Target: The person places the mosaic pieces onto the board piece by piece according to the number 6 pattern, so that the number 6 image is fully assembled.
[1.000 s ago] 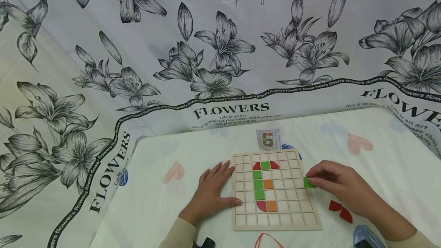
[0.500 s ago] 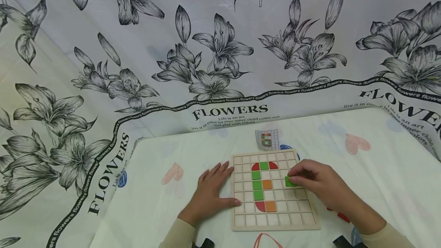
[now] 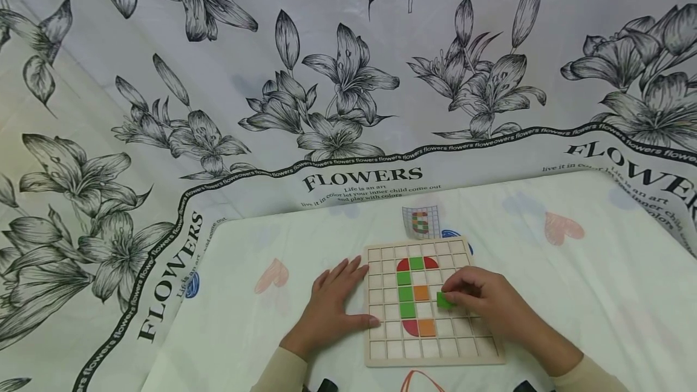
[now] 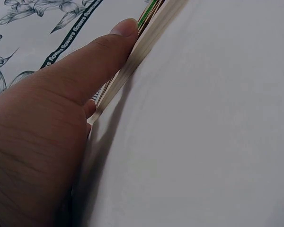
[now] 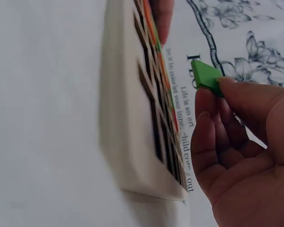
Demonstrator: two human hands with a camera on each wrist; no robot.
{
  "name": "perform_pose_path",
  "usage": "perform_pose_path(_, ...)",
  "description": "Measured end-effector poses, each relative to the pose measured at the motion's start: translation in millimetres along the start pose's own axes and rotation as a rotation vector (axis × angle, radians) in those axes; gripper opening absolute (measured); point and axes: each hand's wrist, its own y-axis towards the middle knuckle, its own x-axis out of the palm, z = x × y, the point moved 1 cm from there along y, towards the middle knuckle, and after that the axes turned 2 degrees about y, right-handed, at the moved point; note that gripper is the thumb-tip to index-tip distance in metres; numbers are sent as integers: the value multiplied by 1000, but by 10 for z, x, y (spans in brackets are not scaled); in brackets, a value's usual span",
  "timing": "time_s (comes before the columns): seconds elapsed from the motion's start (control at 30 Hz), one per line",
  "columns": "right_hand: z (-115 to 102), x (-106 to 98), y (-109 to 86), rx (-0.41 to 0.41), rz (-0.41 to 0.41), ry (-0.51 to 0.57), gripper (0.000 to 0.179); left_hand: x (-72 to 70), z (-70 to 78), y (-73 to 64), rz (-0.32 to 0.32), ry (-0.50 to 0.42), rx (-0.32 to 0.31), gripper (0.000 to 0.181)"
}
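My right hand (image 3: 484, 301) pinches a green square tile (image 5: 206, 75) between thumb and fingers, held over the right half of a wooden grid board (image 3: 435, 360). My left hand (image 3: 333, 304) lies spread along the board's left side, its thumb (image 4: 102, 59) on the near part of that edge and the fingertips farther up. Set in the board's cells are several green tiles (image 3: 405, 294), two orange square tiles (image 3: 422, 293) and three red rounded tiles (image 3: 410, 328), forming a curved figure.
Beyond the board lies a small printed card (image 3: 420, 222) showing a coloured figure on a grid. An orange-red cord loop (image 3: 416, 374) lies at the near edge. White cloth with printed hearts (image 3: 564, 228) covers the table; a flower-printed sheet (image 3: 348, 95) rises behind.
My right hand has carried the green tile leftward from beyond the board's right edge to over its cells. The forearm now covers the loose red pieces. My left hand stays put.
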Motion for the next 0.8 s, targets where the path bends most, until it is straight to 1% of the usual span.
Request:
perform_pose_path(0.23, 108, 67, -10, 32, -47, -62, 5, 16, -7, 3, -2, 15, -5, 107)
perform_pose_path(0.33, 135, 77, -10, 22, -55, -81, 6, 22, -18, 6, -9, 14, -14, 108)
perform_pose_path(0.43, 144, 78, -12, -2, -60, -107, 7, 21, -18, 7, -5, 18, -7, 107)
perform_pose_path(0.6, 137, 85, -11, -30, -45, -137, 7, 16, -10, 9, -2, 21, -5, 107)
perform_pose_path(0.8, 132, 98, -16, -52, -1, -137, 8, 21, -13, 3, -5, 15, -5, 107)
